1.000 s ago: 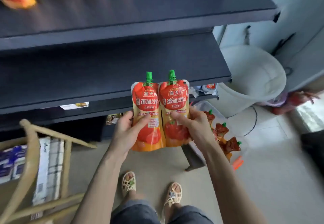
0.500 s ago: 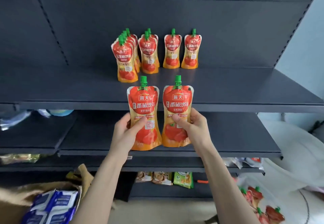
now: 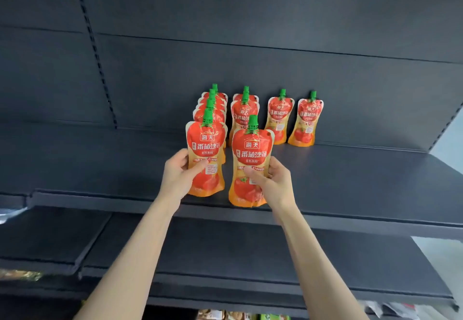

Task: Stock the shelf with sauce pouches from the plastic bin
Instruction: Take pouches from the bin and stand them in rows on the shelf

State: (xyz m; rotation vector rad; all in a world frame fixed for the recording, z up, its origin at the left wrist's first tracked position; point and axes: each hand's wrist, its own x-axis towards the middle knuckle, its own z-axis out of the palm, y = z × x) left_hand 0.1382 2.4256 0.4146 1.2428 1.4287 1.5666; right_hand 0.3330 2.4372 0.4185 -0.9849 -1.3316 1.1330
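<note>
Your left hand [image 3: 176, 178] and right hand [image 3: 274, 184] each gripped a red-orange green-capped sauce pouch [image 3: 206, 159] above the dark metal shelf [image 3: 363, 182]; several pouches already stood there.

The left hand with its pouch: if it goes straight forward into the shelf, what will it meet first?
Most likely the front pouch of the leftmost row, directly behind the pouch the left hand holds. Depth is unclear, so I cannot tell the gap between them.

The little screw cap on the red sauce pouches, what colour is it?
Green cap, clearest in the head view.
</note>
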